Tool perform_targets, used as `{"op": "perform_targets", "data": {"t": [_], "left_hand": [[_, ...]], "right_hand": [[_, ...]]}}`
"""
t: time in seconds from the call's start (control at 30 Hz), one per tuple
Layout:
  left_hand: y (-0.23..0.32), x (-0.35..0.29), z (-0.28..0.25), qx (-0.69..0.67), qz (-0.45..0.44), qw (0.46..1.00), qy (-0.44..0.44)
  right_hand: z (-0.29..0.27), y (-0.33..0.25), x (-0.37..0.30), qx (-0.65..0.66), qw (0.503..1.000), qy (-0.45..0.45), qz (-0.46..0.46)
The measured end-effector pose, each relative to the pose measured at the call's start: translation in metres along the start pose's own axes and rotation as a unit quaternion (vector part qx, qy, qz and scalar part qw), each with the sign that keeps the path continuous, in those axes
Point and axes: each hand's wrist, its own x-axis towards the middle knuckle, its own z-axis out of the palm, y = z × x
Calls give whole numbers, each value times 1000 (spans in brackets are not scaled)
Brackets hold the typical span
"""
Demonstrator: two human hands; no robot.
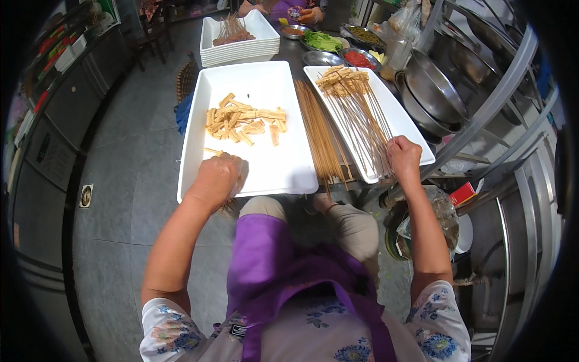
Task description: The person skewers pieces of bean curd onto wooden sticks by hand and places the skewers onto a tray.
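Observation:
My left hand [218, 176] is closed over the near left part of a large white tray [283, 163], with a yellow strip of bean curd stick [212, 151] at its fingertips. Farther in that tray lies a loose pile of cut bean curd sticks [232, 118]. On the right, a narrower white tray [413, 133] carries threaded skewers [356, 108], their food ends at the far side. My right hand [404, 158] is closed at the bare stick ends by this tray's right edge; its fingers partly hide what they grip. Bare bamboo skewers [319, 130] lie bundled between the two trays.
Beyond the large tray stands a stack of white trays [238, 51] with meat skewers [233, 31] on top. Metal bowls of greens [322, 41] and red food [358, 58] sit at the far right. Steel basins [431, 90] and a metal rack [482, 84] border the right side. Another person's hand [311, 15] shows at the far end.

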Motion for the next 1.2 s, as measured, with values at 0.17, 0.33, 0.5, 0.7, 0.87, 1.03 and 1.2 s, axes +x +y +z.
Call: {"op": "perform_targets", "data": {"t": [0.17,0.33,0.5,0.7,0.87,1.03,1.2], "left_hand": [[6,11,-5,-35,0,999,-1],[-10,18,17,-6,6,1000,19],[-7,26,13,-64,-112,991,19],[-13,27,-12,-469,-343,814,14],[-3,20,-23,-649,-375,661,21],[9,10,-24,-703,-350,614,81],[21,4,-19,-741,-372,541,137]], "right_hand": [[28,2,32,-108,994,6,-24],[19,-17,23,-142,989,28,18],[-17,-42,-9,116,992,43,6],[-34,-91,-100,386,892,-169,162],[4,-90,-154,479,796,-249,275],[28,-75,-192,362,809,-369,279],[31,-85,-188,245,895,-356,112]]}}
